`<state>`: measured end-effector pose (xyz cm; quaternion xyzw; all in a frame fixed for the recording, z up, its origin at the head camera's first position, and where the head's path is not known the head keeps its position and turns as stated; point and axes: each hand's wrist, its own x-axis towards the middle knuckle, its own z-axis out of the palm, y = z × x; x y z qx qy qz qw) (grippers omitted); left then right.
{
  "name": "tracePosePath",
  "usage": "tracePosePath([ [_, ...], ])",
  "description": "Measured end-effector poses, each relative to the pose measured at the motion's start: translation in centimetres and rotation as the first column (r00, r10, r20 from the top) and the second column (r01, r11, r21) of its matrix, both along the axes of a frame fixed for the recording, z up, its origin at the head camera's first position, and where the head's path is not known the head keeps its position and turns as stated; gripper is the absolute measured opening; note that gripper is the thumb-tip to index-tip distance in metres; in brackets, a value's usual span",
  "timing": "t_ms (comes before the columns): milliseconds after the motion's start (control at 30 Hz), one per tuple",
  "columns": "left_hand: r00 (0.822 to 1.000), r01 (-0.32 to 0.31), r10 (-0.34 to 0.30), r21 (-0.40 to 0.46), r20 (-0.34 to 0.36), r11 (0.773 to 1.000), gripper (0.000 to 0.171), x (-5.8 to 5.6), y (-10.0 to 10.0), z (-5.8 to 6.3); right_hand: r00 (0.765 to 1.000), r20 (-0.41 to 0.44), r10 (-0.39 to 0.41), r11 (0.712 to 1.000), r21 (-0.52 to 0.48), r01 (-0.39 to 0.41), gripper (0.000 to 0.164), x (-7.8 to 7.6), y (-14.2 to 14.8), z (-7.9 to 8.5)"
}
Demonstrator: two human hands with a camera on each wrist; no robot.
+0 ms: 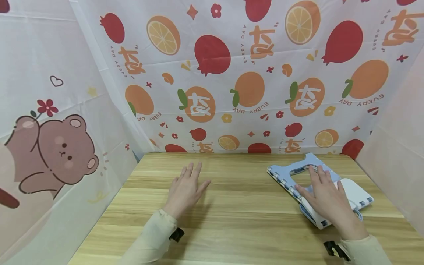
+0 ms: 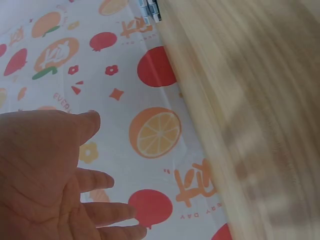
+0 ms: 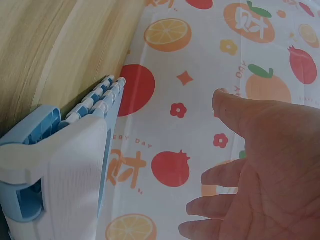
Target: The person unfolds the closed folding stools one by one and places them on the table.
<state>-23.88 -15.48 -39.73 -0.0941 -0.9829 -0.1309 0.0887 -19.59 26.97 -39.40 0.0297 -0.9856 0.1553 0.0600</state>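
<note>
Plainly, the blue-and-white frame (image 1: 354,192) slants lengthwise away leftward under the nearer right hand (image 1: 328,197); left of it hovers the left hand (image 1: 184,191) — both loose-fingered, empty.

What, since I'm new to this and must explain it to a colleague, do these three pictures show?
No machine here, just a person's bare hands: a left hand and a right hand. The wide picture comes from a camera worn on the head, looking forward and down. The other two come from wrist cameras, each showing its own hand up close. On the wooden table, towards the right, lies a folded blue-and-white item; I can't tell its use. The right hand appears over it, though its wrist view shows a gap between them. Neither hand holds anything. Behind the table hangs a fruit-print cloth.
</note>
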Motion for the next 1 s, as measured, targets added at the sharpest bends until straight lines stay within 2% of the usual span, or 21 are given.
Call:
tracePosePath([
  [267,0.998,0.04,-0.041,-0.026,-0.056,0.999,0.075,-0.3,0.6,0.6,1.0,0.023,-0.017,1.0,0.018,0.017,0.102,0.0,0.9,0.2],
  [500,0.993,0.08,-0.08,0.0,-0.082,0.997,0.069,-1.0,1.3,0.7,0.999,0.034,-0.04,0.999,0.01,0.04,0.102,0.0,2.1,0.3],
  [733,0.99,0.125,-0.124,0.009,-0.067,0.992,0.068,-1.8,2.2,0.6,0.996,0.051,-0.07,0.997,0.02,0.069,0.106,-0.1,3.9,0.4],
  [867,0.988,0.149,-0.149,0.002,-0.041,0.989,0.067,-2.2,2.9,0.6,0.994,0.064,-0.087,0.996,0.038,0.085,0.103,-0.2,5.1,0.6],
  [1000,0.981,0.19,-0.19,-0.005,-0.047,0.982,0.064,-2.5,3.8,0.6,0.993,0.07,-0.095,0.995,0.034,0.093,0.102,-0.2,6.4,0.6],
])
